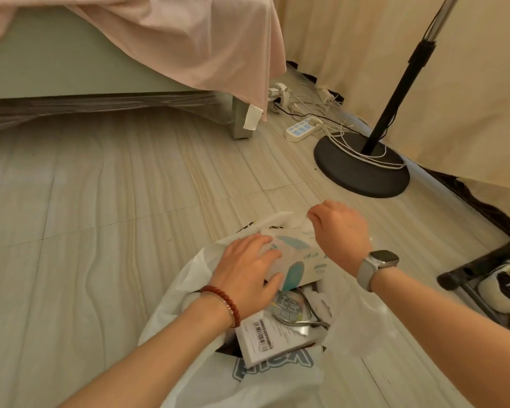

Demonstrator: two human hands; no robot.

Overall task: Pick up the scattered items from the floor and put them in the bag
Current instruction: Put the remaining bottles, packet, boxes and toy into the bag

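A white plastic bag lies open on the floor in front of me. A white box with teal print sits across the bag's mouth. My left hand holds the box's near left end, fingers wrapped over it. My right hand is curled at the box's far end, pinching white wrapping there. Inside the bag lie a white parcel with a barcode label and a crumpled silvery wrapper.
A bed with a pink sheet stands at the back left. A black lamp base with white cables and a power strip sits back right. A black shoe rack with a sneaker is at right. Beige curtain behind.
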